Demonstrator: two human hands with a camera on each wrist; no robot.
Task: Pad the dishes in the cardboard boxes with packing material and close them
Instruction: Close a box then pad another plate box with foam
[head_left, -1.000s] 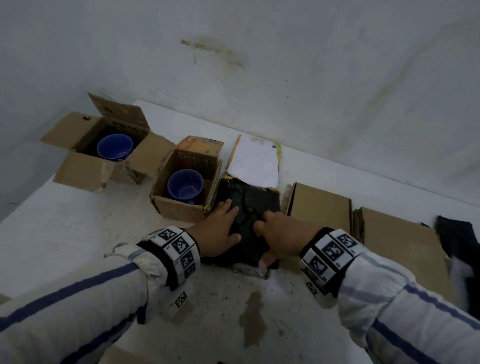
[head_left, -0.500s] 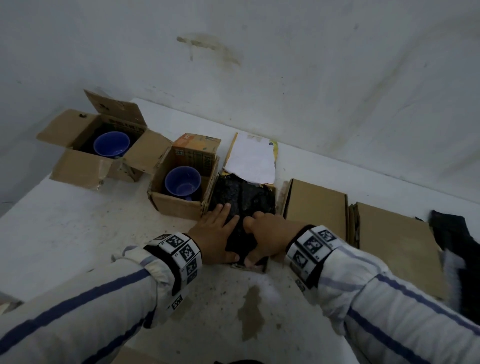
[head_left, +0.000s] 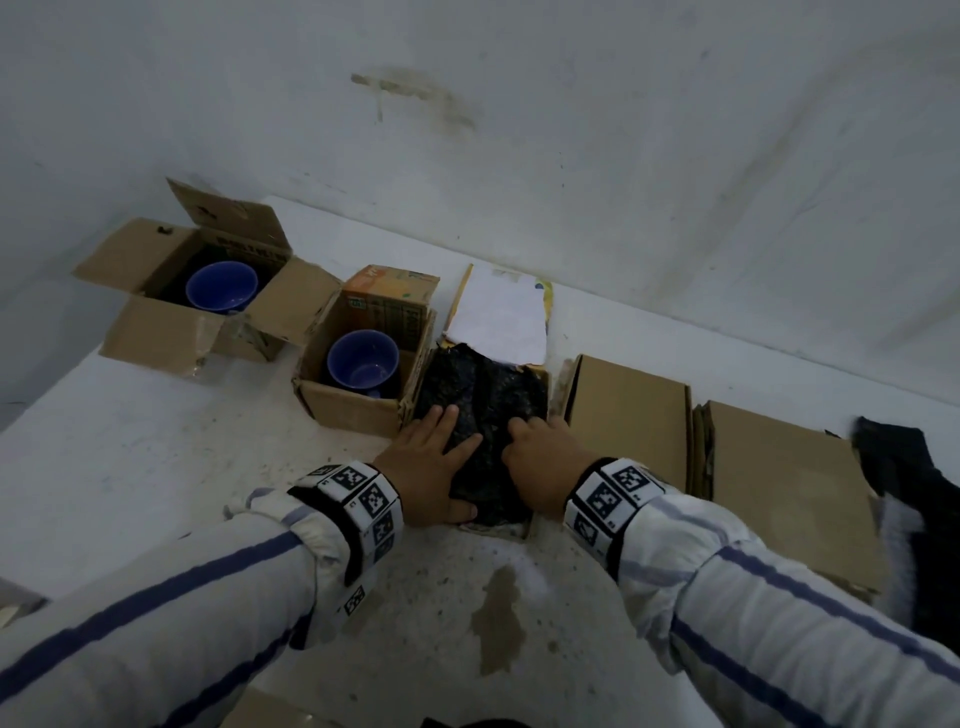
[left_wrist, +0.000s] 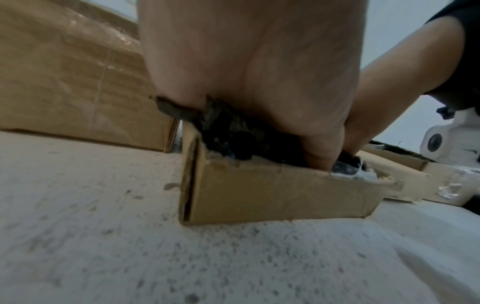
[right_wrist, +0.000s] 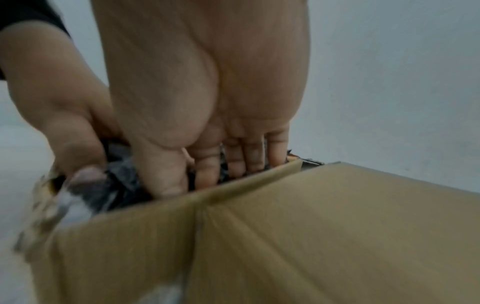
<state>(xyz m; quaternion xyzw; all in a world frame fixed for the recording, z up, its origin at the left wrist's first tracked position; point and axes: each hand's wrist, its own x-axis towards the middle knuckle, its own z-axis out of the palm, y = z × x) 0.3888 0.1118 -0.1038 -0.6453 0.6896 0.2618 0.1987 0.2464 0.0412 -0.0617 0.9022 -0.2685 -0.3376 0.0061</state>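
Observation:
A small cardboard box (head_left: 493, 527) at the middle of the row is stuffed with black packing material (head_left: 483, 395); its white flap (head_left: 498, 322) stands up behind. My left hand (head_left: 431, 467) lies flat on the material at the box's left side, fingers straight, pressing down. My right hand (head_left: 540, 457) presses at the right side. In the right wrist view its fingers (right_wrist: 233, 162) reach down between the material and the box wall (right_wrist: 259, 226). In the left wrist view my palm (left_wrist: 259, 82) bears on the black material (left_wrist: 233, 133). Whatever dish is under the material is hidden.
To the left stand two open boxes, one with a blue bowl (head_left: 222, 286) and one with a blue cup (head_left: 362, 358). On the right lie two shut boxes (head_left: 628, 415) (head_left: 789, 499) and a dark heap of packing material (head_left: 924, 519). A wall runs close behind; a stain (head_left: 498, 618) marks the floor.
Both hands stay pressed on the black material in the middle box, with only slight shifts of the fingers.

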